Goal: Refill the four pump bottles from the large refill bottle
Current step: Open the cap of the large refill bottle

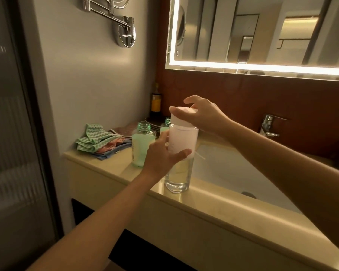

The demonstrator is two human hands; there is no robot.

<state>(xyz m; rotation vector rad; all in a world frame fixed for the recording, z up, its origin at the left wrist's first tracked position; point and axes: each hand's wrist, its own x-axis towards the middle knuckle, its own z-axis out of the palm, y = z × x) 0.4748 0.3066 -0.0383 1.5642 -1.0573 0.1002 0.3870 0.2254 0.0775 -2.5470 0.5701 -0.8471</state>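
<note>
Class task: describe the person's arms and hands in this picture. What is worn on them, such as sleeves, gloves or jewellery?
The left forearm and right forearm are bare to the frame's edge; no sleeve shows. The left hand and right hand wear no gloves. No ring, watch or bracelet is visible on either.

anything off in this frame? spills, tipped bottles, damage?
No spill or damage visible. The clear bottle stands upright near the front edge of the counter, left hand gripping its body, right hand on its white cap. The green bottle behind stands open, no pump; cloths lie in a rumpled heap.
</note>
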